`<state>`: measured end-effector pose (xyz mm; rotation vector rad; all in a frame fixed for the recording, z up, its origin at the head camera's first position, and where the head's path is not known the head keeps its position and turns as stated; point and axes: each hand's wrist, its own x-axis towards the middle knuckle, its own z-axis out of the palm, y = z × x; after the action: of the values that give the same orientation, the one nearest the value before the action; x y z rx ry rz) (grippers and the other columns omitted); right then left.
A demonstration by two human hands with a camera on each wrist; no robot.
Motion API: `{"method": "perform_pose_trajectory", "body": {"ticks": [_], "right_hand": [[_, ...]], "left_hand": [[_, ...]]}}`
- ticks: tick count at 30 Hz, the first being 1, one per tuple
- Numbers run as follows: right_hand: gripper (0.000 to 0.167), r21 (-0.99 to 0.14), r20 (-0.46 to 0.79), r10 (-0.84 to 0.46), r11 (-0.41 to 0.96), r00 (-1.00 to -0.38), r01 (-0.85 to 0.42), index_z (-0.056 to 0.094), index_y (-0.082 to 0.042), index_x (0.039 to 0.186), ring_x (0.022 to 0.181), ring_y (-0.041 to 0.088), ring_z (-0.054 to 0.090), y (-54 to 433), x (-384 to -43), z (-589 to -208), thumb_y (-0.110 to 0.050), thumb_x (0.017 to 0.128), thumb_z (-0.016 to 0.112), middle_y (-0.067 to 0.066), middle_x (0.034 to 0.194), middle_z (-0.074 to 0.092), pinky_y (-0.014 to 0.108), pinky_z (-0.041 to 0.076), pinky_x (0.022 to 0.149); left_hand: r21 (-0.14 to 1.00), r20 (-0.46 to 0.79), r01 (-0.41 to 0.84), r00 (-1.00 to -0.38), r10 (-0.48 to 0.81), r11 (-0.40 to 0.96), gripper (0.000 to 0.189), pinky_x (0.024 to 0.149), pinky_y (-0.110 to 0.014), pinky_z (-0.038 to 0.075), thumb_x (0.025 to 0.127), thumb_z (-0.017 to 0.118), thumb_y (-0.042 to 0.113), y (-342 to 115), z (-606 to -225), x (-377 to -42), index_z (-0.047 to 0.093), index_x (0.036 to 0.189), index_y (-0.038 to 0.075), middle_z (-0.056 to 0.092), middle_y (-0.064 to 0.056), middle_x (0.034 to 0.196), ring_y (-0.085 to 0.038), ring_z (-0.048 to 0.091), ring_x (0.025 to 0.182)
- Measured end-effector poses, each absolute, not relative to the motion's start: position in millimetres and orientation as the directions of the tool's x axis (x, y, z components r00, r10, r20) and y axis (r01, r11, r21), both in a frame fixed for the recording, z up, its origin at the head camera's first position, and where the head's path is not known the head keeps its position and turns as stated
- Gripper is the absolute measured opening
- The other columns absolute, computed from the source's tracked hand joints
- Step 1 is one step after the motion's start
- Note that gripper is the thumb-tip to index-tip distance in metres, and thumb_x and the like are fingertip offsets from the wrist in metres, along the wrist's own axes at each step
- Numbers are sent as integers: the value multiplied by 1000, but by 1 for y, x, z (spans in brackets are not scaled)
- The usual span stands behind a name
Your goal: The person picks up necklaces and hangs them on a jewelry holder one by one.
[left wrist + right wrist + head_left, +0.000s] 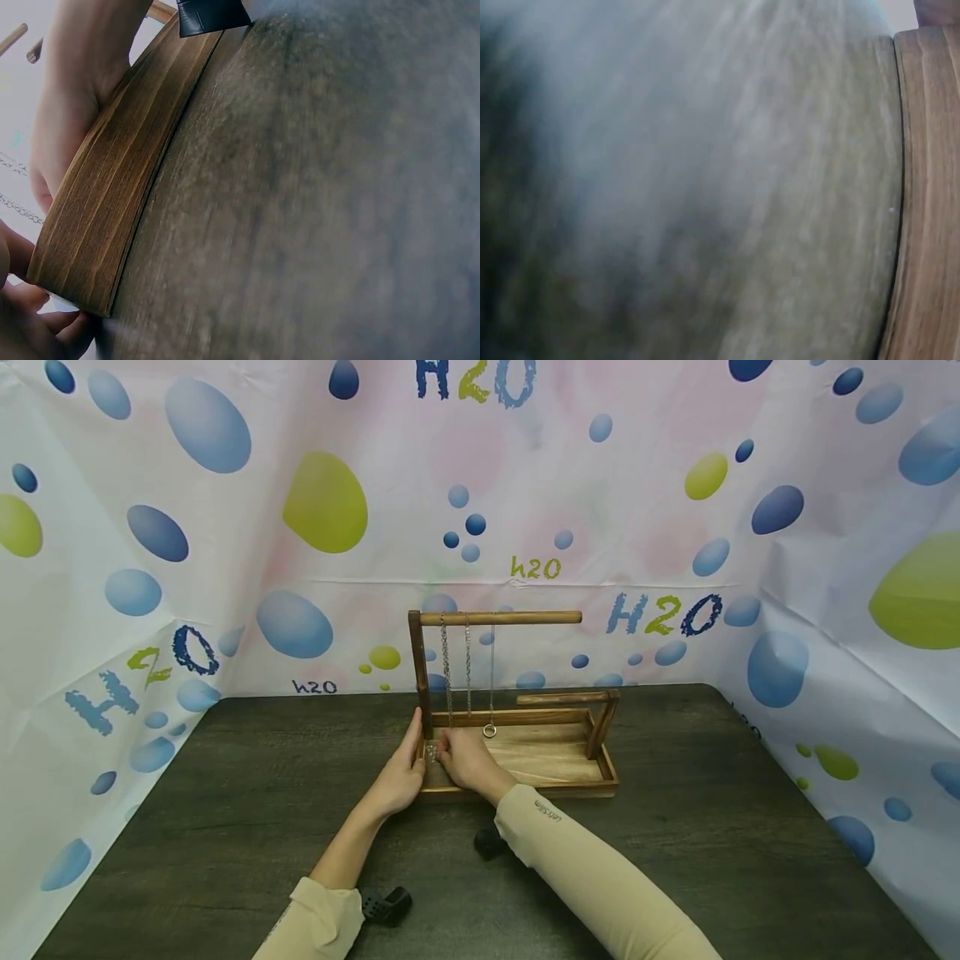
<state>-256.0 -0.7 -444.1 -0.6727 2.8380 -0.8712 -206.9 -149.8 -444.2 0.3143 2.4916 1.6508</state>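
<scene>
A wooden jewelry stand [540,760] has a low tray, a tall bar at the left and a lower bar at the right. My left hand [399,779] grips the tray's left end by the post; in the left wrist view its fingers [71,326] reach round the tray's corner. Inside the tray's left end, my right hand [467,758] has its fingers curled down at a small clear, glittering piece [431,752]; its fingertips are partly hidden. Two chain necklaces [446,668] hang from the tall bar, beside a thin necklace with a ring pendant [490,730].
The stand sits on a dark wood-grain table [262,827]. Behind it hangs a white sheet [637,527] printed with blue and green drops. Black wrist straps [386,906] show below both hands.
</scene>
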Motion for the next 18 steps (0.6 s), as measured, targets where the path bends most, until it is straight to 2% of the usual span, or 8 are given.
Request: {"method": "perform_pose_trajectory", "body": {"ticks": [6, 10, 13, 16, 18], "right_hand": [[15, -564, -8, -438, 744, -899, -358, 60, -10, 85, 61, 13, 50, -3, -254, -443, -8, 100, 60, -1, 73, 55, 27, 41, 57], [15, -570, 10, -432, 739, -902, -360, 60, -9, 86, 61, 13, 50, -3, -254, -443, -8, 101, 58, 0, 73, 55, 28, 42, 58], [15, -576, 30, -433, 729, -901, -370, 60, -8, 86, 62, 14, 50, -2, -254, -443, -8, 101, 58, 0, 73, 55, 29, 42, 58], [15, -586, 28, -435, 722, -900, -368, 60, -8, 86, 62, 13, 49, -1, -254, -444, -9, 101, 58, 0, 72, 54, 28, 41, 58], [16, -599, 22, -439, 713, -898, -363, 61, -9, 87, 61, 13, 48, 0, -254, -443, -10, 102, 58, 0, 72, 54, 27, 40, 58]], "left_hand": [[916, 2, 100, -969, 246, 388, 87, 97, -49, 33, 98, 35, -10, -150, -445, -207, -9, 162, 28, -6, -8, 168, -36, 23, 144], [912, 2, 102, -970, 244, 396, 87, 86, -48, 38, 98, 35, -10, -150, -444, -207, -9, 162, 30, -6, -8, 168, -36, 24, 143], [914, 4, 102, -970, 244, 393, 87, 87, -49, 38, 98, 35, -9, -150, -444, -208, -9, 162, 30, -5, -8, 168, -36, 24, 143], [917, 3, 101, -969, 246, 385, 87, 100, -51, 32, 98, 35, -10, -150, -445, -208, -9, 162, 30, -6, -8, 168, -35, 20, 147], [920, 2, 99, -969, 249, 379, 87, 104, -51, 28, 98, 35, -10, -150, -445, -208, -9, 162, 30, -6, -8, 167, -34, 18, 148]]}}
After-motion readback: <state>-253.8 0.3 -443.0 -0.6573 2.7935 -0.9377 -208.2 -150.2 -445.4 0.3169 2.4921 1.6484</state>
